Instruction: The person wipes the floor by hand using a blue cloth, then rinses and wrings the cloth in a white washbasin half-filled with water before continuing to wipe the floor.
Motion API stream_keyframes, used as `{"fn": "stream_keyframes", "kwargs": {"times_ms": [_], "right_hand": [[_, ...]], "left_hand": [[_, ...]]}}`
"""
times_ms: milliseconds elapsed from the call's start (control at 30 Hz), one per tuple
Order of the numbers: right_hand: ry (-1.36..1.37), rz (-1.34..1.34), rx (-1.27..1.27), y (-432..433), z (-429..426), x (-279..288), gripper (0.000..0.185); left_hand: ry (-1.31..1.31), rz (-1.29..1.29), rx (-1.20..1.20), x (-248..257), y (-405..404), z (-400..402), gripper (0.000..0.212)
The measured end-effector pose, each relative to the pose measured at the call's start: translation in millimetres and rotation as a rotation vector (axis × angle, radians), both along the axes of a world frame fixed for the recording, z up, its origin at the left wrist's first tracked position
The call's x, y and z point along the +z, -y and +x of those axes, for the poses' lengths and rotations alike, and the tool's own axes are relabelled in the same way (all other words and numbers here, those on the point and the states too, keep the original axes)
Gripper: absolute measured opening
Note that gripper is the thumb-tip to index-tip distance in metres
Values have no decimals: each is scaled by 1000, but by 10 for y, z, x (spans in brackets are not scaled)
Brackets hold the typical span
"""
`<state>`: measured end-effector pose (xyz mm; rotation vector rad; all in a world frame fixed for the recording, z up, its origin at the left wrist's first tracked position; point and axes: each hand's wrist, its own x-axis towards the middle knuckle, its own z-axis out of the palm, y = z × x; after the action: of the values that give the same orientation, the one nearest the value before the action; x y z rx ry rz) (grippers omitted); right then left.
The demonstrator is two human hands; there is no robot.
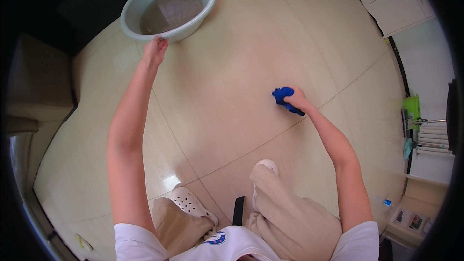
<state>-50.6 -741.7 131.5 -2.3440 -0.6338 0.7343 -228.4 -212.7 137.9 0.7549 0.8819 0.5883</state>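
My left hand (156,51) grips the near rim of a pale green plastic basin (130,25). Murky brownish water (170,11) covers the basin's bottom, and the basin looks tilted towards me. Off to the right, my right hand (298,98) is closed around a bunched blue cloth (284,96). The cloth hangs over the tiled floor (232,79) or rests on it; I cannot tell which. Its far end sticks out past my thumb.
White cabinets (395,3) stand at the upper right. Along the right wall are a green dustpan or bin (411,107) and a white radiator-like rack (433,137). Beige furniture (40,79) lines the left side. My white clogs (190,203) are on the floor near a black strap (238,210).
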Motion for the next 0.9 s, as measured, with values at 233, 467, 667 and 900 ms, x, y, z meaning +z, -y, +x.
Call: {"fn": "stream_keyframes", "kwargs": {"times_ms": [233,467,667,900], "right_hand": [[-876,531,-352,-882,-9,608,22],[-1151,811,-65,-2031,-371,1337,31],[-1059,733,43,-2935,-884,1417,29],[-412,340,262,-3211,-1303,632,47]], "left_hand": [[-67,-32,-7,-37,354,-467,29],[-204,-78,-75,9,883,-1256,26],[-351,-116,-165,126,1521,-1894,28],[-499,-143,-243,457,2175,-2315,30]]}}
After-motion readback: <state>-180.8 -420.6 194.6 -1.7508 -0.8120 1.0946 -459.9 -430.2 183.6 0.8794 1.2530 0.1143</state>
